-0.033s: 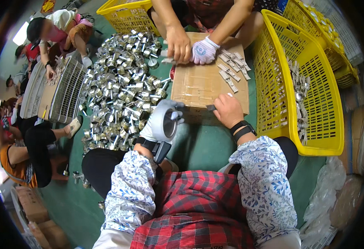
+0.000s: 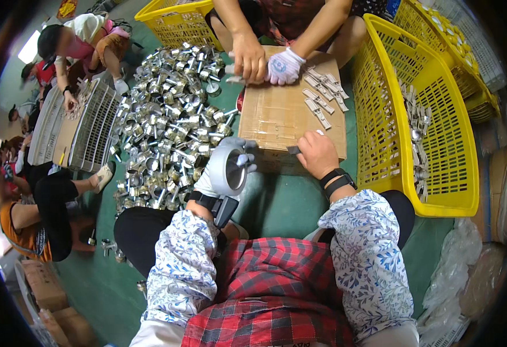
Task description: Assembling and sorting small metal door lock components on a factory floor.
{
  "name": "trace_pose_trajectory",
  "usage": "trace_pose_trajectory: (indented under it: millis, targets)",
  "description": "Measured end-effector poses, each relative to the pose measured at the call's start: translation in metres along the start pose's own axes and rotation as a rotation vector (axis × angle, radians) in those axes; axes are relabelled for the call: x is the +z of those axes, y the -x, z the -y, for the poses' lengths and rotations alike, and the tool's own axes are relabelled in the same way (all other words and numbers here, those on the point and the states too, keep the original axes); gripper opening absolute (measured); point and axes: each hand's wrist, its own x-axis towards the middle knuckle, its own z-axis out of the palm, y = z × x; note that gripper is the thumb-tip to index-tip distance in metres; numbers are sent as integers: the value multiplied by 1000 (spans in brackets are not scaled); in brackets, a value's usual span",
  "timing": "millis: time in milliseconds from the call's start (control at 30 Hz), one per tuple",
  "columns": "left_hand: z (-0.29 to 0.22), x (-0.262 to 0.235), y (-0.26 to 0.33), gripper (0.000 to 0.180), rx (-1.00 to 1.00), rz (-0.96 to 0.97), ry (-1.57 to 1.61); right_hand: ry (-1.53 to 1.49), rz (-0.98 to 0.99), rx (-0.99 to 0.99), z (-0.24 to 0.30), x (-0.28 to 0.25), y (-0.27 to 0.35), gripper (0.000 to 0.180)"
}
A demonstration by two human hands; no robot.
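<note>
My left hand (image 2: 206, 180), in a pale glove, holds a wide roll of grey tape (image 2: 221, 172), its fingers passing behind and around the ring. My bare right hand (image 2: 320, 155) rests at the near right edge of a cardboard box (image 2: 268, 127). Pinched between its thumb and fingers is a small dark grey strip (image 2: 294, 150); whether this is tape I cannot tell. Several pale metal clip-like parts (image 2: 318, 104) lie on the box top. Across the box, a co-worker's bare hand (image 2: 249, 61) and gloved hand (image 2: 285, 66) press close together over similar parts.
A large heap of shiny metal cups with stems (image 2: 161, 127) covers the floor left of the box. To the right stands a yellow basket (image 2: 374, 115) holding clip-like parts. Other people work at a grey crate (image 2: 100, 124) on the left. Clear plastic wrapping (image 2: 452, 260) lies lower right.
The co-worker's hands have shifted slightly away from me over the box. My own hands stay where they were.
</note>
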Motion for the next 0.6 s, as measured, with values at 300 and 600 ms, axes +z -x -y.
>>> trace_pose_trajectory:
  millis: [300, 600]
  targets:
    - [7, 11, 49, 52, -112, -138, -86, 8, -20, 11, -2, 3, 3, 34]
    - [59, -21, 78, 26, -166, -276, -24, 19, -34, 14, 2, 6, 2, 37]
